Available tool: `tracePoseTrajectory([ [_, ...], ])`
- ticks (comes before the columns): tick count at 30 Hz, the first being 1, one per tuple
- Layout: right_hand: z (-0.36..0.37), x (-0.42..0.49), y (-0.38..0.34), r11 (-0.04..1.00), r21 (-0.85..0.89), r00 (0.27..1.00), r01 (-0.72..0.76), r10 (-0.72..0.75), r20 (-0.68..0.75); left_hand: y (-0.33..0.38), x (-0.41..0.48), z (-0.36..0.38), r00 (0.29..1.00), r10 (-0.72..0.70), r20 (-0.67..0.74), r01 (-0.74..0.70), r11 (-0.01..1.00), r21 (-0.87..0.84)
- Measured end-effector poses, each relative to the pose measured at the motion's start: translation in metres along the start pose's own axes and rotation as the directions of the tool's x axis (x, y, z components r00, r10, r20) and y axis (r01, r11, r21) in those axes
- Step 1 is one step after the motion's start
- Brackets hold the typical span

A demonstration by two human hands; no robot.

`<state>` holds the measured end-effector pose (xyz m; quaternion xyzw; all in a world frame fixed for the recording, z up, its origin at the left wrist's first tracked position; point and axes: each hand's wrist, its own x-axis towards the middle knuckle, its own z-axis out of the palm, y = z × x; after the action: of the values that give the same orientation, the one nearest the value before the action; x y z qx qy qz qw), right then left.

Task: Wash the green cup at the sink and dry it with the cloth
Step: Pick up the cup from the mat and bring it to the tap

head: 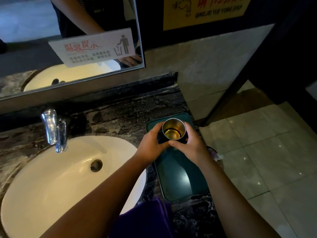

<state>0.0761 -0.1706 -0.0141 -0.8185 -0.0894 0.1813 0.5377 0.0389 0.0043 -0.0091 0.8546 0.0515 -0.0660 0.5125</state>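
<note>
The cup sits upright between my palms, its shiny metal inside facing up at me, over the far end of the teal tray. My left hand wraps its left side and my right hand wraps its right, both closed around it, fingertips meeting at the near side. The tray lies on the dark marble counter, just right of the white sink with its chrome tap. A purple cloth lies at the counter's near edge, beneath my left forearm.
</note>
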Motion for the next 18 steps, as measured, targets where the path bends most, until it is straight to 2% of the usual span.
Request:
tracePoseTrajectory([
  [8,0.006,-0.026,-0.027,0.996,0.083,0.998,0.027,-0.031,0.048,0.015,-0.041,-0.019,0.994,0.059,-0.092,-0.062,0.998,-0.031],
  [13,0.024,-0.055,-0.057,0.981,0.17,0.991,0.089,-0.105,0.088,0.026,-0.091,-0.039,0.98,0.074,-0.185,-0.087,0.994,-0.065],
  [18,0.056,-0.076,-0.08,0.979,0.185,0.978,0.09,-0.122,0.167,0.012,-0.137,-0.067,0.972,0.043,-0.23,-0.082,0.983,-0.163],
])
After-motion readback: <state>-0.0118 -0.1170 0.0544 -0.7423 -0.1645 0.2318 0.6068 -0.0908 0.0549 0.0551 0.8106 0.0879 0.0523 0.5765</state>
